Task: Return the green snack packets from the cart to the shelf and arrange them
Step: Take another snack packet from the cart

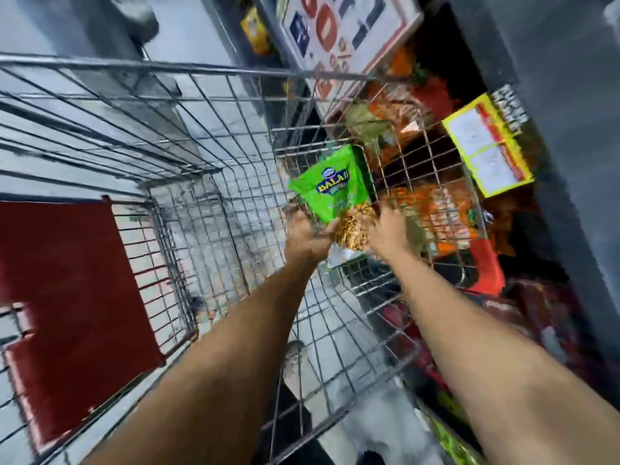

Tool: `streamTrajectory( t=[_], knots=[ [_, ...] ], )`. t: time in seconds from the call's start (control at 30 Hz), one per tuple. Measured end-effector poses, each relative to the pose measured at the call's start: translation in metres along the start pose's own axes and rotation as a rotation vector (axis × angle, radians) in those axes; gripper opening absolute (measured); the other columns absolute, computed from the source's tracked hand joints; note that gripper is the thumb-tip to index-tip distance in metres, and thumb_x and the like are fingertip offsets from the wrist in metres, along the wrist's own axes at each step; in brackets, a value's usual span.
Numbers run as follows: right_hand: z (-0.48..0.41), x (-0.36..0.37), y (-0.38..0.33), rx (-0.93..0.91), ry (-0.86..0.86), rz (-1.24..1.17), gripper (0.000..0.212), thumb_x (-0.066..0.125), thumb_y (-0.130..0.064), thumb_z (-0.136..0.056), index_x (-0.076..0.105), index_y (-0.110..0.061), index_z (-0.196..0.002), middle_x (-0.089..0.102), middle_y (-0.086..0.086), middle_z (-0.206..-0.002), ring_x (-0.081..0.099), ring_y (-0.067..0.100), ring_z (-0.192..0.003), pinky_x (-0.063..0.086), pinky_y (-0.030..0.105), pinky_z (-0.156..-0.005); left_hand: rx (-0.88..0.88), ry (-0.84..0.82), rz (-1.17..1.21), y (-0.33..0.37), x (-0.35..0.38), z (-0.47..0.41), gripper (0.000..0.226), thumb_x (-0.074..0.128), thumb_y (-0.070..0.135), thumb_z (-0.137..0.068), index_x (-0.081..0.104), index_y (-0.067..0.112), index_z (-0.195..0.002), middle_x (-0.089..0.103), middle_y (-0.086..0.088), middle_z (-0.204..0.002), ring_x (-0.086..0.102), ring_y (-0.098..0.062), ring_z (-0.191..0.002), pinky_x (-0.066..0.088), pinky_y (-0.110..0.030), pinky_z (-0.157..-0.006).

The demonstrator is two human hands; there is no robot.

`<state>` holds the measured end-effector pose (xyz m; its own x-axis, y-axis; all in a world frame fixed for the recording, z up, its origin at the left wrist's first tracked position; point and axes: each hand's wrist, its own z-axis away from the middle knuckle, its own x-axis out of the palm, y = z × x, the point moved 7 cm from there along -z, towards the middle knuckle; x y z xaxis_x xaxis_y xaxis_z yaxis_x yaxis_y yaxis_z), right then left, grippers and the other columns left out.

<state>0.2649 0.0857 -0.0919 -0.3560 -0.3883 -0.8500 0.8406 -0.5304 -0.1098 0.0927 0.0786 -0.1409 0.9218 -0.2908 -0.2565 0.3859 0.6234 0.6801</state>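
Observation:
A bright green snack packet (330,186) with a blue and yellow logo and a clear window of yellow snack stands upright at the far right side of the wire cart (188,182). My left hand (307,234) grips its lower left corner. My right hand (389,233) rests at the packet's lower right edge, by the cart's wire wall; the blur hides whether it holds the packet. The shelf (436,203) to the right holds orange and red packets, seen partly through the cart's mesh.
The cart's red child-seat flap (73,303) fills the left side. A yellow price tag (486,149) hangs on the shelf edge and a red and white promo sign (339,38) sits above. Grey floor shows through the cart's bottom.

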Motion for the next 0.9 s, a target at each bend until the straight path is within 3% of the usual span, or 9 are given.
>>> streamTrajectory(
  t=[0.07,0.17,0.33,0.53,0.63,0.73,0.77,0.83,0.9],
  knots=[
    [-0.014,0.008,0.007,0.059,-0.041,0.028,0.041,0.052,-0.015,-0.093,0.047,0.006,-0.128,0.06,0.029,-0.12,0.057,0.039,-0.112,0.046,0.038,-0.09,-0.044,-0.032,-0.033,-0.002,0.008,-0.011,0.055,0.062,0.044,-0.085,0.049,0.009,-0.125,0.062,-0.01,-0.124,0.057,-0.027,-0.113,0.039,-0.022,-0.085],
    [-0.023,0.022,0.014,0.155,-0.086,-0.055,0.047,0.045,-0.029,-0.096,0.043,-0.001,-0.134,0.059,0.029,-0.122,0.059,0.04,-0.111,0.047,0.037,-0.088,-0.077,-0.06,-0.078,-0.001,0.016,-0.022,0.049,0.057,0.04,-0.09,0.044,0.013,-0.128,0.06,-0.006,-0.123,0.05,-0.02,-0.107,0.031,-0.024,-0.083],
    [-0.038,0.022,0.009,0.192,-0.065,-0.185,0.046,0.047,-0.025,-0.095,0.041,-0.008,-0.138,0.052,0.018,-0.138,0.051,0.032,-0.124,0.041,0.033,-0.103,-0.059,-0.044,-0.112,0.0,0.014,-0.029,0.041,0.061,0.026,-0.09,0.049,0.008,-0.124,0.064,-0.014,-0.121,0.058,-0.031,-0.114,0.046,-0.035,-0.095],
    [-0.021,0.002,0.007,0.25,-0.033,-0.246,0.024,0.051,-0.016,-0.091,0.065,-0.008,-0.109,0.064,0.015,-0.12,0.06,0.031,-0.108,0.049,0.035,-0.088,-0.069,-0.038,-0.223,-0.002,0.001,-0.017,0.033,0.057,0.027,-0.092,0.052,0.012,-0.121,0.062,-0.01,-0.122,0.056,-0.028,-0.114,0.044,-0.038,-0.102],
    [-0.004,-0.006,0.002,0.299,0.026,-0.335,0.024,0.053,0.003,-0.087,0.058,-0.017,-0.075,0.065,0.013,-0.111,0.065,0.024,-0.094,0.057,0.031,-0.079,-0.074,-0.025,-0.21,0.004,-0.012,-0.008,0.03,0.058,0.026,-0.091,0.054,0.015,-0.118,0.067,-0.007,-0.117,0.061,-0.027,-0.108,0.048,-0.037,-0.098],
    [0.018,-0.017,-0.006,0.275,0.005,-0.366,0.013,0.063,0.001,-0.083,0.062,-0.012,-0.083,0.064,0.01,-0.11,0.061,0.026,-0.103,0.054,0.033,-0.091,0.009,-0.003,-0.292,0.016,-0.033,0.01,0.032,0.056,0.023,-0.09,0.054,0.013,-0.12,0.067,-0.008,-0.114,0.062,-0.028,-0.106,0.05,-0.034,-0.091],
    [0.025,-0.02,-0.009,0.266,-0.013,-0.372,0.01,0.065,-0.003,-0.083,0.063,-0.013,-0.081,0.064,0.009,-0.106,0.061,0.025,-0.099,0.053,0.03,-0.089,0.032,-0.009,-0.292,0.02,-0.039,0.014,0.032,0.056,0.022,-0.09,0.055,0.011,-0.12,0.067,-0.01,-0.112,0.062,-0.029,-0.106,0.051,-0.035,-0.092],
    [0.042,-0.036,-0.015,0.233,-0.008,-0.383,0.024,0.068,-0.013,-0.083,0.054,-0.019,-0.064,0.066,0.009,-0.096,0.06,0.023,-0.09,0.053,0.03,-0.081,0.104,0.008,-0.329,0.039,-0.056,0.03,0.03,0.059,0.02,-0.089,0.057,0.007,-0.115,0.067,-0.014,-0.109,0.062,-0.03,-0.105,0.051,-0.038,-0.091],
    [0.059,-0.047,-0.02,0.229,0.003,-0.448,0.016,0.07,-0.017,-0.082,0.062,-0.017,-0.069,0.071,0.01,-0.102,0.064,0.024,-0.095,0.054,0.033,-0.088,0.174,0.031,-0.409,0.058,-0.071,0.043,0.029,0.061,0.021,-0.087,0.057,0.005,-0.111,0.067,-0.019,-0.109,0.062,-0.034,-0.104,0.052,-0.04,-0.089]
  ],
)
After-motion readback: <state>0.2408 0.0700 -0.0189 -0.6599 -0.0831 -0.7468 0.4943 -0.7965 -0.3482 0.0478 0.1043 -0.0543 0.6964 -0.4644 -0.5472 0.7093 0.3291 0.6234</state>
